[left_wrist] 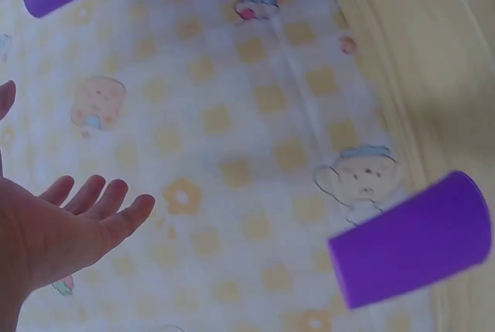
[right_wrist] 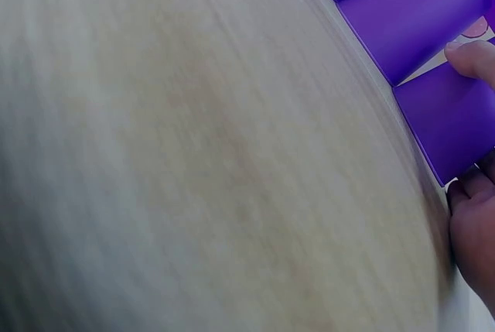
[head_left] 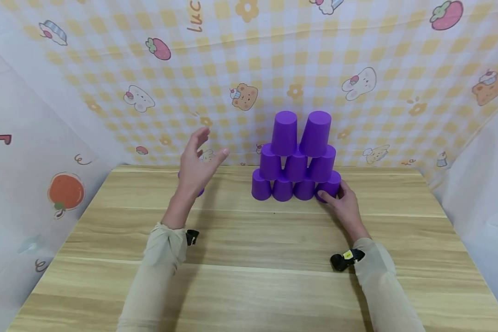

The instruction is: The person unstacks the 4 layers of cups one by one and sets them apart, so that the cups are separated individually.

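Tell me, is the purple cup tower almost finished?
Nearly. The tower has four cups at the bottom, three in the middle and two on top, so the peak lacks one. The right hand grips the bottom right cup, which looks tilted. The left hand is raised, open and holding nothing, with a spare cup on the table behind it.

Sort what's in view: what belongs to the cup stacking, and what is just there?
In use:
cup pyramid
end cup, held by the right hand
spare cup behind the raised, open left hand

Just there:
table
patterned backdrop
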